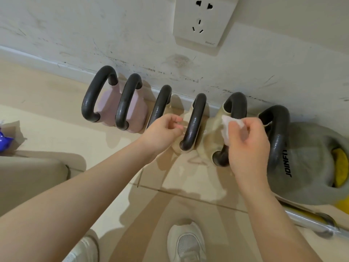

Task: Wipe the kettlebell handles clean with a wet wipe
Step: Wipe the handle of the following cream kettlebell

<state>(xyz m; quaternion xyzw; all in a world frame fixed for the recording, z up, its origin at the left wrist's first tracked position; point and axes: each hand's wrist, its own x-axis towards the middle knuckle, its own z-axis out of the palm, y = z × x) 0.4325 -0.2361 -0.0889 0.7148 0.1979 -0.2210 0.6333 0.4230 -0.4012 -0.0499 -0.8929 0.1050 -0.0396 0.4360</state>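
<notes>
- My right hand (247,146) has its fingers curled round a crumpled white wet wipe (227,127), holding it against the dark handle of the fifth kettlebell (235,110) in the row, counted from my left.
- My left hand (162,132) hangs loosely curled and holds nothing; its fingertips sit just beside the handle of the fourth kettlebell (194,121), and I cannot tell whether they touch it.
- Six kettlebells stand in a line on the tiled floor (56,110) along the scuffed white wall (94,31).
- The two on the left are pink kettlebells (107,108), the next three have cream bodies, and the last is a larger grey kettlebell (309,167) with "JOINFIT" printed down its handle.
- All the handles are dark and glossy.
- A white wall socket (204,21) sits above the row.
- A shiny metal bar (309,222) lies on the floor at the right, just below the grey one.
- My white shoes (187,242) show at the bottom edge.
- Something blue (4,141) lies at the left edge; I cannot tell what it is.
</notes>
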